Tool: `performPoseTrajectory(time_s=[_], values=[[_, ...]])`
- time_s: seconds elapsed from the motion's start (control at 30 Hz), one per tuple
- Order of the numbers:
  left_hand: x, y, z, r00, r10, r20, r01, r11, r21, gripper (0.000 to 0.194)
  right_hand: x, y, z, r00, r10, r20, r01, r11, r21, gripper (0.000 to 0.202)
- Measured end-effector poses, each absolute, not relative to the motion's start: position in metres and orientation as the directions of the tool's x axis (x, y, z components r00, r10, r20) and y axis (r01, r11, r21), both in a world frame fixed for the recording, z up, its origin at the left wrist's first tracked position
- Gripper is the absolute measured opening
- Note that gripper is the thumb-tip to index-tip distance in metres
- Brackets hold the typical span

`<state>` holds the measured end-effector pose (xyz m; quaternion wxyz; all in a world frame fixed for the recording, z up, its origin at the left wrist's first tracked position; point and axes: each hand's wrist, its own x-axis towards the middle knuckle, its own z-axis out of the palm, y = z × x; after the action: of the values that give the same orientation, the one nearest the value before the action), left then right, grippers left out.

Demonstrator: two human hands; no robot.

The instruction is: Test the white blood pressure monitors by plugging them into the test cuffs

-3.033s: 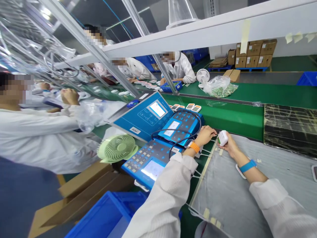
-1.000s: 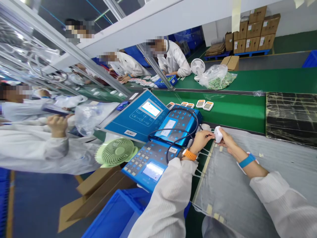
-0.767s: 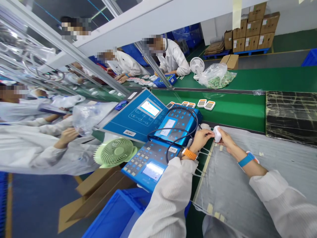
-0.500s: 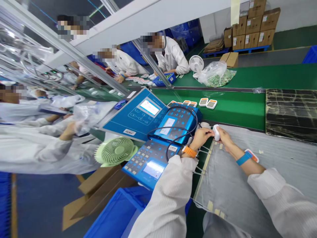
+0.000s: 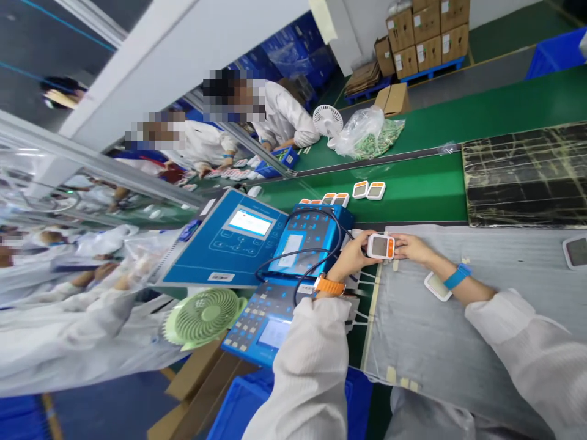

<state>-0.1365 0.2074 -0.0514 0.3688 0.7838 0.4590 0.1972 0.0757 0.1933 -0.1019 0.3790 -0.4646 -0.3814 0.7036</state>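
Note:
A small white device (image 5: 380, 246) with a grey screen and orange buttons is held between both hands, screen facing up. My left hand (image 5: 352, 255), with an orange watch at its wrist, grips its left side. My right hand (image 5: 411, 249), wearing a blue wristband, has its fingers closed on the right edge. Another white device (image 5: 437, 286) lies on the grey mat (image 5: 426, 342), partly hidden by my right forearm. One more device (image 5: 576, 252) rests at the mat's far right. Blue test boxes (image 5: 305, 241) with black cables stand left of my left hand.
A large blue instrument (image 5: 229, 238) and a green fan (image 5: 204, 318) are on the left. Several devices (image 5: 376, 190) sit on the green belt (image 5: 422, 195). A black taped board (image 5: 527, 174) lies at the right. Co-workers (image 5: 279, 113) sit across the line.
The device in my hands has turned from edge-on to screen up. The camera view has shifted and tilted, bringing the device at the far right into view.

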Motion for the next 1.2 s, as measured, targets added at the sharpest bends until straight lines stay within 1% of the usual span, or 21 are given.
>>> performPoseTrajectory(time_s=[0.07,0.13,0.23,0.27,0.33,0.4,0.43,0.5,0.57,0.63,0.67,0.77,0.83,0.9,0.97,1.0,1.03,1.07,1.1,1.13,1.2], values=[[-0.133,0.206,-0.050,0.479,0.877,-0.044,0.667,-0.331,0.668,0.070,0.082,0.198,-0.105,-0.224,0.905,-0.361,-0.147,-0.398,-0.906,0.040],[-0.130,0.204,-0.045,0.464,0.882,-0.078,0.774,-0.361,0.519,0.070,0.095,0.203,-0.107,-0.159,0.923,-0.349,-0.101,-0.367,-0.925,0.032],[-0.126,0.214,-0.037,0.469,0.871,-0.145,0.856,-0.408,0.319,0.087,0.131,0.210,-0.109,-0.099,0.943,-0.318,-0.034,-0.322,-0.946,0.023],[-0.123,0.224,-0.035,0.462,0.876,-0.142,0.867,-0.411,0.282,0.092,0.145,0.211,-0.109,-0.081,0.955,-0.286,-0.004,-0.287,-0.958,0.021],[-0.115,0.256,-0.031,0.407,0.909,-0.091,0.895,-0.377,0.240,0.086,0.170,0.213,-0.111,-0.021,0.983,-0.180,0.063,-0.179,-0.982,0.018],[-0.101,0.300,-0.030,0.258,0.965,-0.044,0.948,-0.244,0.205,0.075,0.186,0.213,-0.114,0.054,0.998,-0.042,0.135,-0.049,-0.990,0.018],[-0.094,0.324,-0.029,0.157,0.986,-0.053,0.972,-0.145,0.184,0.075,0.190,0.213,-0.116,0.074,0.997,0.019,0.166,0.007,-0.986,0.019],[-0.078,0.367,-0.031,-0.032,0.993,-0.118,0.989,0.048,0.140,0.087,0.193,0.212,-0.119,0.063,0.993,0.098,0.212,0.083,-0.974,0.020],[-0.065,0.399,-0.035,-0.127,0.973,-0.191,0.982,0.151,0.116,0.104,0.191,0.212,-0.122,0.021,0.989,0.146,0.243,0.136,-0.960,0.022],[-0.053,0.419,-0.039,-0.129,0.961,-0.245,0.980,0.161,0.113,0.111,0.187,0.213,-0.125,0.006,0.986,0.166,0.246,0.159,-0.956,0.024],[-0.047,0.424,-0.042,-0.127,0.955,-0.269,0.981,0.161,0.111,0.111,0.185,0.214,-0.127,0.008,0.985,0.175,0.242,0.168,-0.956,0.025],[-0.026,0.424,-0.044,-0.122,0.937,-0.327,0.982,0.163,0.098,0.100,0.181,0.217,-0.131,0.026,0.978,0.206,0.239,0.194,-0.952,0.027],[-0.008,0.410,-0.042,-0.114,0.928,-0.356,0.982,0.160,0.100,0.093,0.181,0.218,-0.132,0.062,0.976,0.208,0.200,0.192,-0.961,0.028],[0.011,0.383,-0.037,-0.068,0.926,-0.372,0.983,0.126,0.134,0.092,0.184,0.220,-0.128,0.121,0.982,0.143,0.055,0.137,-0.989,0.038],[0.027,0.340,-0.031,0.052,0.933,-0.357,0.978,0.024,0.205,0.092,0.195,0.220,-0.118,0.123,0.992,-0.016,-0.161,0.004,-0.987,0.053],[0.033,0.312,-0.028,0.143,0.930,-0.339,0.966,-0.057,0.251,0.091,0.203,0.220,-0.111,0.052,0.992,-0.113,-0.248,-0.097,-0.964,0.057],[0.038,0.282,-0.024,0.244,0.915,-0.321,0.942,-0.146,0.302,0.089,0.213,0.219,-0.103,-0.063,0.977,-0.203,-0.293,-0.213,-0.932,0.058],[0.042,0.249,-0.019,0.352,0.886,-0.302,0.903,-0.237,0.359,0.088,0.225,0.217,-0.094,-0.226,0.934,-0.276,-0.279,-0.333,-0.901,0.057],[0.046,0.215,-0.015,0.455,0.844,-0.282,0.851,-0.319,0.417,0.087,0.237,0.214,-0.084,-0.384,0.864,-0.327,-0.213,-0.427,-0.879,0.055],[0.050,0.181,-0.010,0.534,0.806,-0.254,0.797,-0.381,0.468,0.088,0.250,0.211,-0.074,-0.499,0.792,-0.352,-0.132,-0.471,-0.872,0.052],[0.062,0.121,-0.004,0.638,0.742,-0.205,0.704,-0.455,0.545,0.094,0.272,0.205,-0.055,-0.609,0.709,-0.357,-0.007,-0.455,-0.890,0.048]])
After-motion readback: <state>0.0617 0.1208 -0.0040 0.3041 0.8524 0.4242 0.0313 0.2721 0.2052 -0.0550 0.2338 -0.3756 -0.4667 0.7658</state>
